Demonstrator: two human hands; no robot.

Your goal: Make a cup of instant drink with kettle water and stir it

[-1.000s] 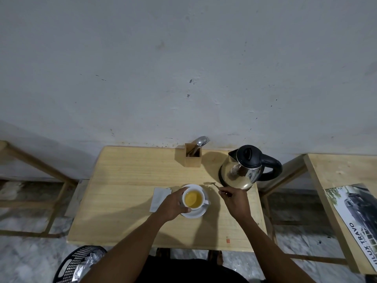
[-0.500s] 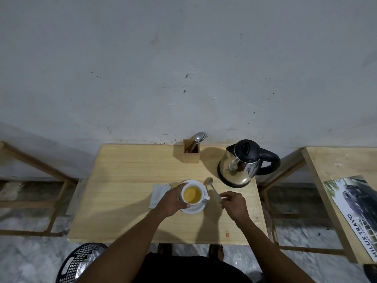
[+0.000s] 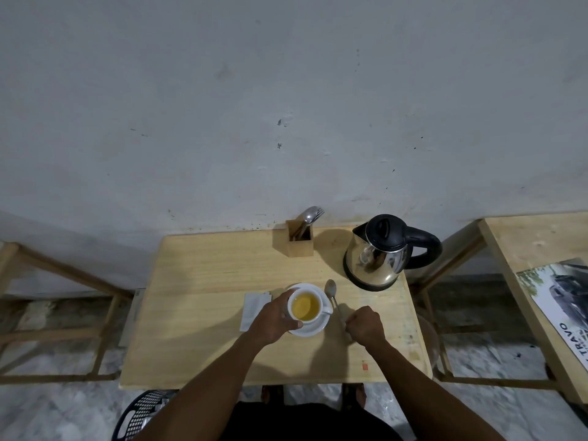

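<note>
A white cup [image 3: 322, 301] of yellow drink stands on a white saucer [image 3: 318, 327] near the middle of the wooden table [image 3: 206, 272]. My left hand [image 3: 273, 319] is wrapped around the cup's left side. Just right of the saucer a metal spoon [image 3: 332, 289] lies flat on the table, bowl pointing away from me. My right hand [image 3: 366, 324] is curled in a fist with its fingers pinched on the end of the spoon's handle. The steel kettle [image 3: 378, 256] with black lid and handle stands at the table's back right.
A wooden holder [image 3: 299, 246] with cutlery stands at the back by the wall. An open white sachet [image 3: 253, 310] lies left of the saucer. A second table with a magazine [image 3: 560, 300] is on the right. A black basket [image 3: 143, 415] sits on the floor.
My right hand has brought the spoon down from in front of the kettle and laid it on the table beside the saucer. The left hand has stayed on the cup.
</note>
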